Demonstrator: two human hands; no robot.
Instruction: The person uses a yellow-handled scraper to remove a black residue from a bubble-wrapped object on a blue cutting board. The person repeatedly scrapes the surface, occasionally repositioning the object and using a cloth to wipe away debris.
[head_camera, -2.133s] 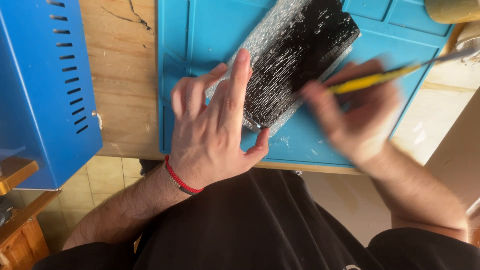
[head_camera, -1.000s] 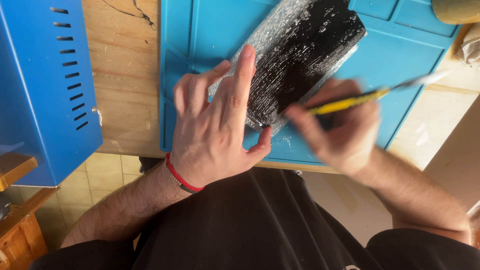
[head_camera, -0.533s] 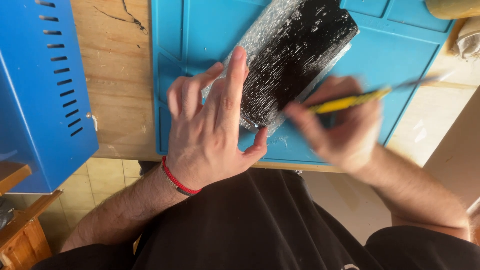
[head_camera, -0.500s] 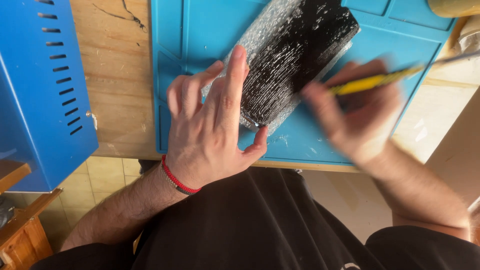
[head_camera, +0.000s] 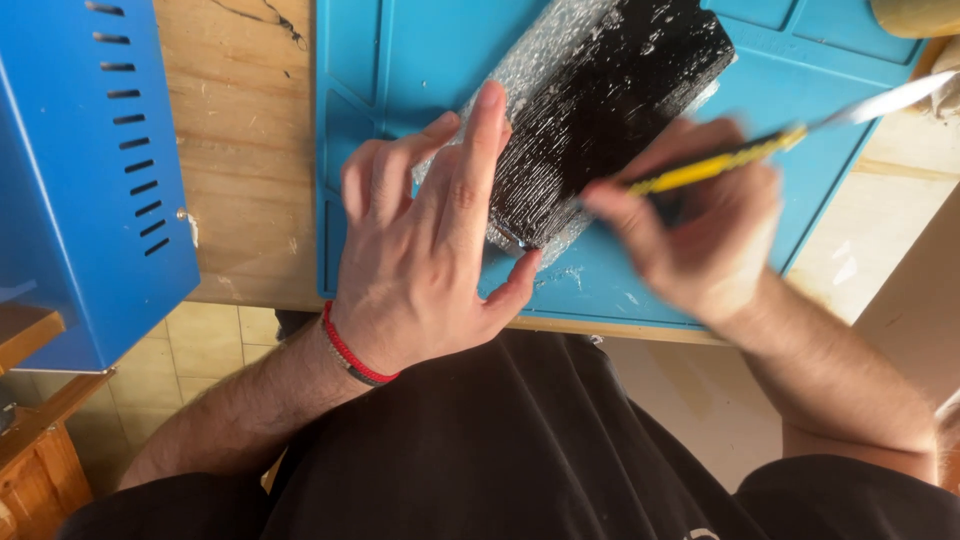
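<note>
Black phone (head_camera: 600, 110) with a cracked, scratched face lies tilted on the blue mat (head_camera: 400, 60) in the upper middle of the frame, same spot as before. Left hand (head_camera: 430, 250) lies flat and open, fingers pressing the phone's near end, unmoved. Right hand (head_camera: 700, 230) grips a yellow knife (head_camera: 720, 165) and has swung back in toward the phone, blurred.

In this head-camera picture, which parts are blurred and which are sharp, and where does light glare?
Head view: the right hand and its yellow-handled blade tool are smeared by motion blur; the left hand, pressed on the black slab, is sharp, as is the blue mat. The slab's scraped streaks shine white, and the tool's metal tip glares pale.
</note>
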